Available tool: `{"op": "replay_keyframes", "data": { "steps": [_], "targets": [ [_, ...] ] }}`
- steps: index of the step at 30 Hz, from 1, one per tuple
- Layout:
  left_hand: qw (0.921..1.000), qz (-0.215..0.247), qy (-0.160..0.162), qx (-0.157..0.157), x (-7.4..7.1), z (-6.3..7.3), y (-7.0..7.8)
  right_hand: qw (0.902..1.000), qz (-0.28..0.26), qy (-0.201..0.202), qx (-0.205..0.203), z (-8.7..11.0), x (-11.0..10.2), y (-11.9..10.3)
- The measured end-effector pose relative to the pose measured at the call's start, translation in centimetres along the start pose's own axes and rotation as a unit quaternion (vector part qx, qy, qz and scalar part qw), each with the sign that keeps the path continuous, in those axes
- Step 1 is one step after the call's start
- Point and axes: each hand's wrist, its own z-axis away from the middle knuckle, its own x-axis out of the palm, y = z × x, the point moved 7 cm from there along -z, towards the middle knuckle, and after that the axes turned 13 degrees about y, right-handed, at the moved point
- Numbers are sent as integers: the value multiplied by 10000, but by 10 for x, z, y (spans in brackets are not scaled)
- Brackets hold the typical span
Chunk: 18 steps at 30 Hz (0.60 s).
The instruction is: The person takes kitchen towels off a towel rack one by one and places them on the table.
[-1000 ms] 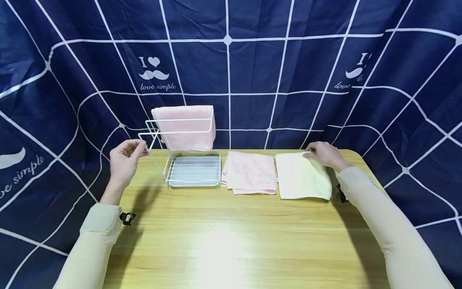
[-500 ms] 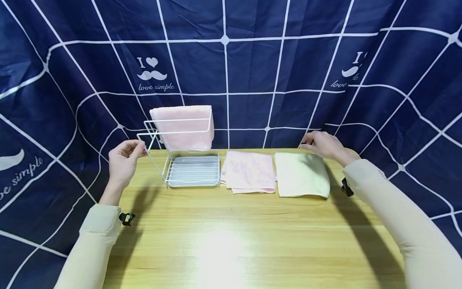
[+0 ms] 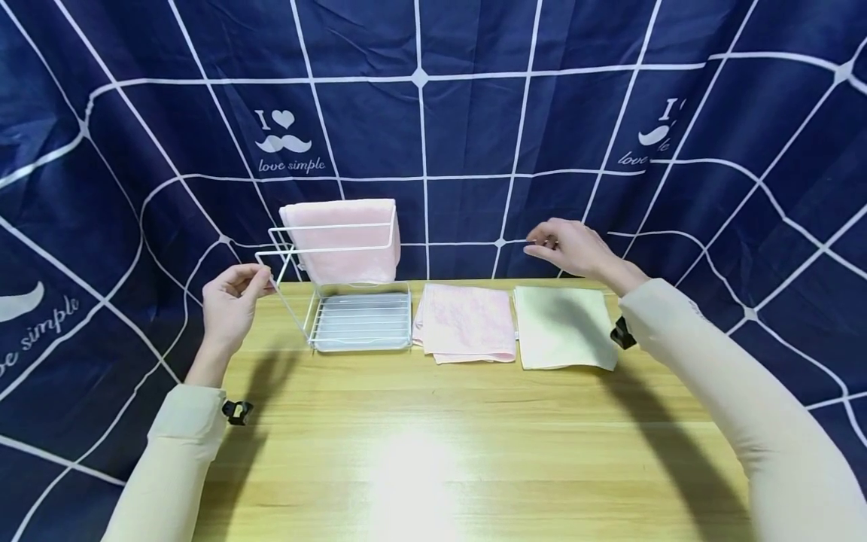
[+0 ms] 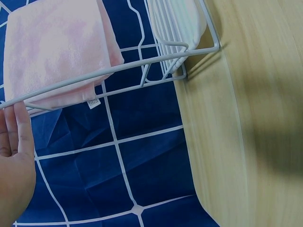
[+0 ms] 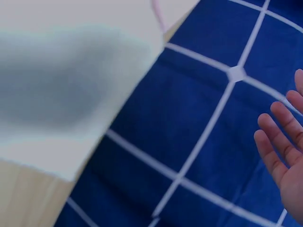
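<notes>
A white wire rack (image 3: 305, 249) stands at the back left of the table. My left hand (image 3: 229, 301) pinches its front left corner between thumb and fingers; in the left wrist view the fingers (image 4: 22, 127) lie along the rod, the thumb hidden. A pink towel (image 3: 345, 266) hangs over the rack's rear top bar. Right of the rack lies a folded pink towel (image 3: 470, 322), and beside that a flat pale yellow towel (image 3: 542, 342). My right hand (image 3: 572, 247) hovers behind and above the yellow towel, holding nothing, its fingers loosely bent.
The rack's wire shelf holds a pale tray (image 3: 362, 301). A wooden table (image 3: 406, 406) stretches toward me, with a bright glare near its front. Behind and on both sides hangs a dark blue curtain (image 3: 467, 135) with white lines.
My right hand has let go of the yellow towel and moved up and to the left. The towel now lies flat. My left hand keeps its hold on the rack.
</notes>
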Motion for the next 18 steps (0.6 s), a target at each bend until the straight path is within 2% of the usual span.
{"op": "replay_keyframes", "data": {
  "steps": [7, 18],
  "targets": [
    [10000, -33, -23, 30, 0, 0, 0, 9967, -584, 343, -447, -22, -7, -48],
    [10000, -7, -32, -22, 0, 1, -1, 9897, -1150, 365, -764, -45, -5, -100]
  ]
}}
